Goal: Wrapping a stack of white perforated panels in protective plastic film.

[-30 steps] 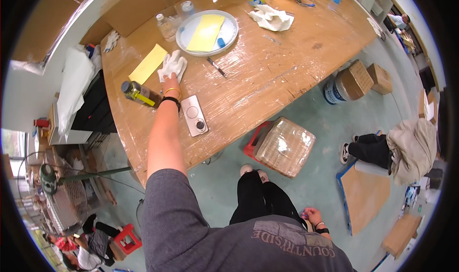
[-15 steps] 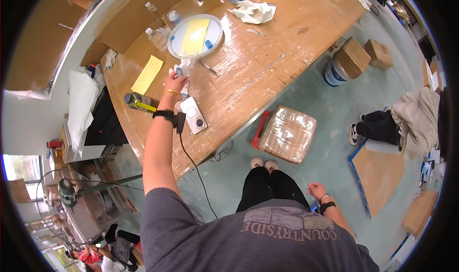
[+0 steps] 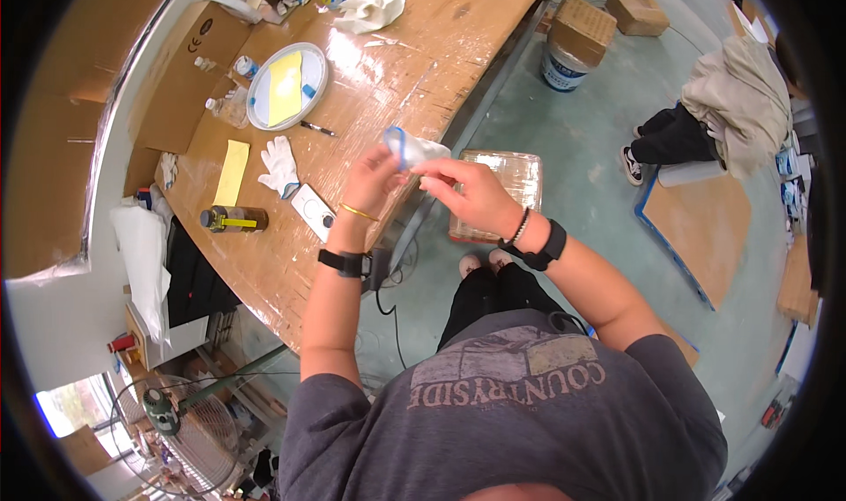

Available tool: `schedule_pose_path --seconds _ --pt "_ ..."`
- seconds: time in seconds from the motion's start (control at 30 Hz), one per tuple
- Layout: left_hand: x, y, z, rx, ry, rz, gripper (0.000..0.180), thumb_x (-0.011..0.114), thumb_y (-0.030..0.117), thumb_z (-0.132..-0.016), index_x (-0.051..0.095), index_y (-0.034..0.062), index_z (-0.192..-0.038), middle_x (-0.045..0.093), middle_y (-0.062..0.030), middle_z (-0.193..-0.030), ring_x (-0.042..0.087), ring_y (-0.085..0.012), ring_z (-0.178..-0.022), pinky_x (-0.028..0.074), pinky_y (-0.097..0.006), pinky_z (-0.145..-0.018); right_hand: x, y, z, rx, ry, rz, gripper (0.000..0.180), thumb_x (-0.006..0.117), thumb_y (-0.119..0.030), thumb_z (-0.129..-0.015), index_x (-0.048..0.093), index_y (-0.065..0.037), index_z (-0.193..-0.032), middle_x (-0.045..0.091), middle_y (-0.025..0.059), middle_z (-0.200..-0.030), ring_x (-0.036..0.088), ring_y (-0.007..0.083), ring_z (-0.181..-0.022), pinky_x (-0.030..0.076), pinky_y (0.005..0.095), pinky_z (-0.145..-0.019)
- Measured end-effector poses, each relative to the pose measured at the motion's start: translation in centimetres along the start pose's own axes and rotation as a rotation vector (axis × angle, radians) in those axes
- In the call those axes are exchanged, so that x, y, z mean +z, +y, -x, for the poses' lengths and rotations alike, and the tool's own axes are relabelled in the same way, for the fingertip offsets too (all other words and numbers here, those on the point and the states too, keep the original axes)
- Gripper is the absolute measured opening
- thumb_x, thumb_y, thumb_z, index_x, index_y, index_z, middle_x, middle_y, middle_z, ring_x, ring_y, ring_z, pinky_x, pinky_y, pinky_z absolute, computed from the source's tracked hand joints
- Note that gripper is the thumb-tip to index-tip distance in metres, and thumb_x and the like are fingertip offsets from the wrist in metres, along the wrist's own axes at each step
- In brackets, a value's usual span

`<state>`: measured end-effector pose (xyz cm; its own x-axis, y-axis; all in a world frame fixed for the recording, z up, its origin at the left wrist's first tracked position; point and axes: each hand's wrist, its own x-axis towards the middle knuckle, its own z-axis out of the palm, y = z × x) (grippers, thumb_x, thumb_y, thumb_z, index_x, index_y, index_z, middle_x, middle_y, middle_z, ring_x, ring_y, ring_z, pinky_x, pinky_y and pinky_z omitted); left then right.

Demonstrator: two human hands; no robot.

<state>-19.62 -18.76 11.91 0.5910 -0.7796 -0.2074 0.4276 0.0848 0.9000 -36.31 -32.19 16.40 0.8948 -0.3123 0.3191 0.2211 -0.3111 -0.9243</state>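
A white knit glove (image 3: 425, 151) with a blue cuff is held up above the table's near edge. My left hand (image 3: 374, 182) is closed on it at the cuff. Fingers of my right hand (image 3: 476, 194) pinch the same glove from the other side, partly covering it. A second white glove (image 3: 278, 163) lies flat on the table, left of my hands. Beside that glove are a white phone-like device (image 3: 310, 208) with a round lens and a dark bottle (image 3: 236, 220) with a yellow-green strap.
On the wrapped wooden table (image 3: 401, 78) are a yellow sheet (image 3: 232, 171), a pen (image 3: 318, 128), a round white lid (image 3: 310, 87) and a crumpled cloth (image 3: 370, 11). A plastic-wrapped stool (image 3: 502, 173) stands by my feet. At right, a person (image 3: 692, 131) is near a blue-edged board (image 3: 701, 223).
My left hand has lifted one glove off the table and moved right toward me. My right hand has come up from my side to grip it. The view has shifted.
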Motion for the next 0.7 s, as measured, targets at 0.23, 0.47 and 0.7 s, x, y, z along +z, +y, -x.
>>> schedule_pose_path --seconds 0.23,0.47,0.7 --pt "7.3 -7.5 3.0 0.243 0.235 -0.747 0.014 0.066 0.006 -0.081 0.061 0.0015 -0.093 0.066 -0.0047 -0.080 0.060 -0.0101 -0.075 0.050 -0.025 -0.068 -0.3 2.1 2.7 0.133 -0.070 0.788 0.014 0.055 -0.021 -0.082 0.059 -0.013 -0.093 0.064 0.0135 -0.068 0.063 0.0337 -0.063 0.049 0.0463 -0.054" --pt "10.4 -11.2 4.1 0.099 0.296 -0.680 0.009 0.061 0.000 -0.084 0.054 0.0015 -0.089 0.062 -0.0031 -0.076 0.060 -0.0083 -0.070 0.048 -0.022 -0.062 -2.2 7.8 7.5 0.176 -0.102 0.747 0.017 0.056 -0.021 -0.082 0.055 -0.006 -0.090 0.063 0.0173 -0.067 0.063 0.0360 -0.062 0.048 0.0480 -0.054" --pt "13.2 -11.7 4.4 0.271 0.180 -0.976 0.013 0.065 0.005 -0.083 0.054 0.0021 -0.088 0.058 -0.0020 -0.074 0.053 -0.0103 -0.067 0.046 -0.025 -0.064 -4.7 11.3 7.8 0.918 -0.019 -0.992 0.015 0.038 -0.005 -0.088 0.053 -0.005 -0.085 0.052 0.0044 -0.062 0.048 0.0118 -0.050 0.035 0.0244 -0.044"
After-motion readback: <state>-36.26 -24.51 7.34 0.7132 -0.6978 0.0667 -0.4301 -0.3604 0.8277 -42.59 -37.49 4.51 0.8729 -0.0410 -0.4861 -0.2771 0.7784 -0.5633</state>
